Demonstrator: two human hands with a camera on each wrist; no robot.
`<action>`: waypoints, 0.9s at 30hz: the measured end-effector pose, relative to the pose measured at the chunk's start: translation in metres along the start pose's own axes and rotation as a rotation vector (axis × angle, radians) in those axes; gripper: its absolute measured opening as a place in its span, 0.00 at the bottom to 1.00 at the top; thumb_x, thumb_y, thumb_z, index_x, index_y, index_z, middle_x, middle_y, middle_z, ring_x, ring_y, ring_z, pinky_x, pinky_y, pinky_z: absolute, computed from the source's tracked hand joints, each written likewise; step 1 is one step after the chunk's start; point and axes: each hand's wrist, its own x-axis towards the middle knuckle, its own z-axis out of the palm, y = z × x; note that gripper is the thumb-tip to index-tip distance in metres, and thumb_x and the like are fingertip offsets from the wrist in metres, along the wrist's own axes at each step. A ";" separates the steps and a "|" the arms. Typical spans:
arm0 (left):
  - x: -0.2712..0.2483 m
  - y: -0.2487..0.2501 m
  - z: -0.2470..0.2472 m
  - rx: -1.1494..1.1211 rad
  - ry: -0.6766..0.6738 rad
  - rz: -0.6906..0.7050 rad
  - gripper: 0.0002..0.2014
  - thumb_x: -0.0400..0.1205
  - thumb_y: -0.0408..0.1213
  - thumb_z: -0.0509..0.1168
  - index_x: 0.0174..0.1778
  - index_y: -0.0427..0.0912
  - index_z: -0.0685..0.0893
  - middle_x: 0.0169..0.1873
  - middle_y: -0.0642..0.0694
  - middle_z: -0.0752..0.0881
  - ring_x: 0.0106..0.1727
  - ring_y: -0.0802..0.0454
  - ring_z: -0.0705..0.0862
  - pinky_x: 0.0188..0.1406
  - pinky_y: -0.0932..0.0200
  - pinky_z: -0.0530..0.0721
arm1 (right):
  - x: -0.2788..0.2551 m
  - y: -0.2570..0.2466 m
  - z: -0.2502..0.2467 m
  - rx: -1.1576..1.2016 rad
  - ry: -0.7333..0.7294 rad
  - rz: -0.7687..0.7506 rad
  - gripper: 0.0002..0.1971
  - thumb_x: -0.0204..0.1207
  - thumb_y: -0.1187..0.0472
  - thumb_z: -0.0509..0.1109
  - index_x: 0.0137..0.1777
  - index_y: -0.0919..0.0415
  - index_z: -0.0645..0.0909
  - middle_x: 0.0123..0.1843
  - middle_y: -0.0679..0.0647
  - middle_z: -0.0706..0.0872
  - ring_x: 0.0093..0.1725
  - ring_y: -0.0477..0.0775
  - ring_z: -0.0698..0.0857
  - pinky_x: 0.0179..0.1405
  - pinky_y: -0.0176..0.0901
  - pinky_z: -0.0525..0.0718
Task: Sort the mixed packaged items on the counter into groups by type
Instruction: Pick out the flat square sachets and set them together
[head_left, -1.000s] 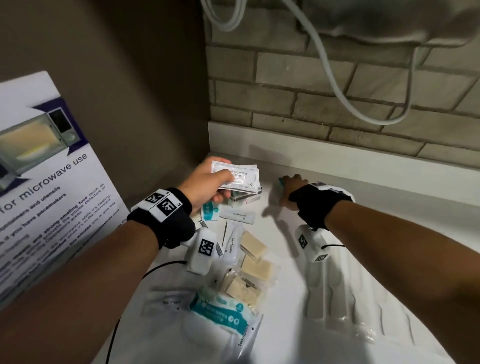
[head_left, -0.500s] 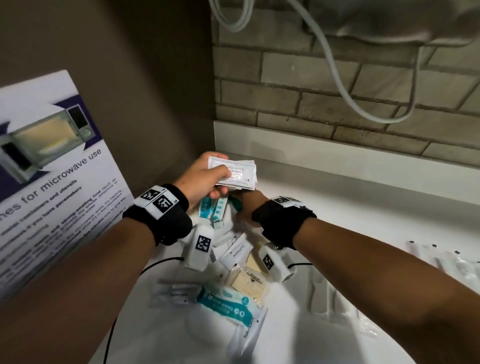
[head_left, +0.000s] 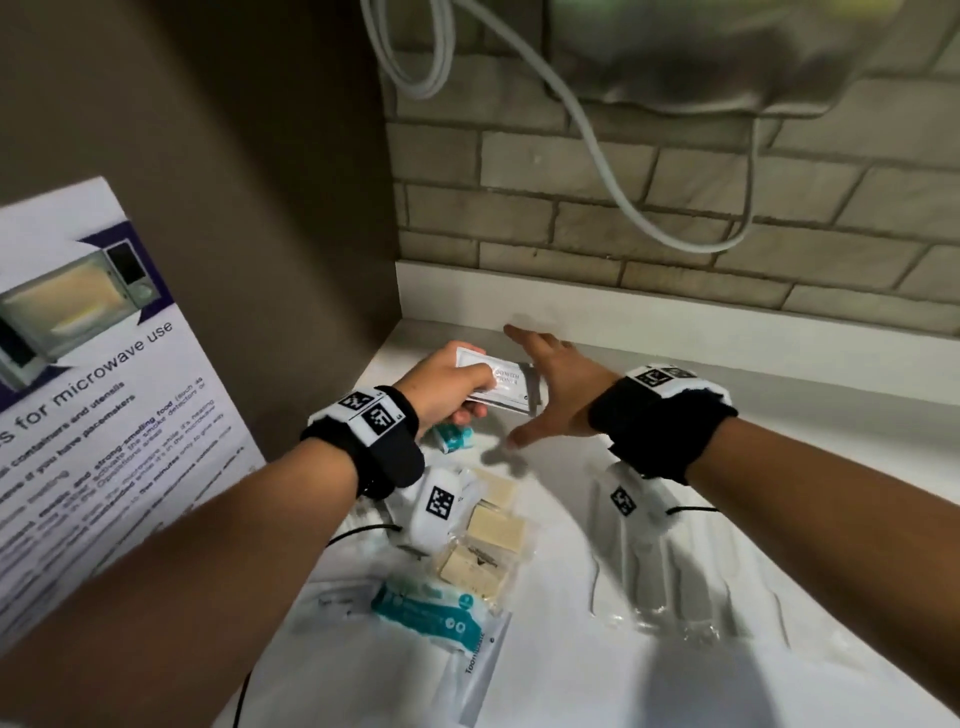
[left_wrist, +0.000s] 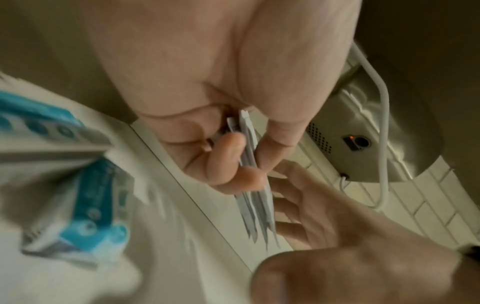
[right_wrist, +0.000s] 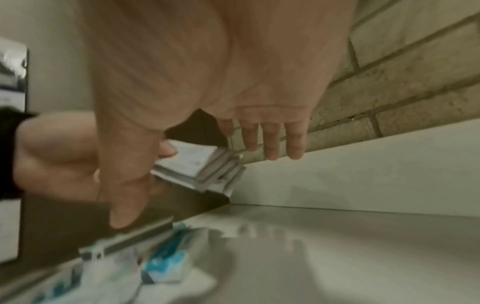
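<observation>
progress: partway | left hand (head_left: 441, 387) pinches stack of white sachets (head_left: 511, 387) above desk's back-left corner | right hand (head_left: 550, 382) spread beside it, empty | teal packs (head_left: 426, 610), soap bars (head_left: 493, 527) unsorted near desk's (head_left: 649, 686) left edge

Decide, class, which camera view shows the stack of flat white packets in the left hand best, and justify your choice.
The head view: the stack of flat white packets shows its printed face, pinched by the left hand. The left wrist view shows only the packets' thin edges; the right wrist view shows one blurred corner.
</observation>
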 end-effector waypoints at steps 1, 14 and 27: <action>0.002 0.002 0.007 -0.006 -0.021 -0.007 0.13 0.80 0.26 0.61 0.59 0.42 0.74 0.37 0.38 0.83 0.20 0.54 0.77 0.13 0.67 0.64 | 0.001 0.003 0.003 -0.062 -0.003 0.007 0.62 0.54 0.42 0.84 0.84 0.52 0.51 0.80 0.56 0.67 0.77 0.61 0.69 0.75 0.54 0.73; 0.038 -0.002 0.028 0.296 -0.203 -0.121 0.27 0.76 0.29 0.71 0.65 0.47 0.64 0.40 0.34 0.85 0.22 0.48 0.79 0.25 0.54 0.81 | 0.023 0.036 0.021 -0.148 -0.184 0.120 0.27 0.73 0.56 0.73 0.68 0.67 0.69 0.64 0.62 0.81 0.60 0.64 0.83 0.46 0.41 0.74; 0.073 -0.005 0.044 1.232 -0.353 0.205 0.28 0.68 0.42 0.79 0.63 0.49 0.78 0.54 0.46 0.87 0.49 0.45 0.83 0.45 0.59 0.79 | 0.027 0.049 0.032 -0.253 -0.288 0.170 0.33 0.71 0.43 0.74 0.68 0.62 0.72 0.66 0.58 0.79 0.67 0.60 0.75 0.48 0.40 0.65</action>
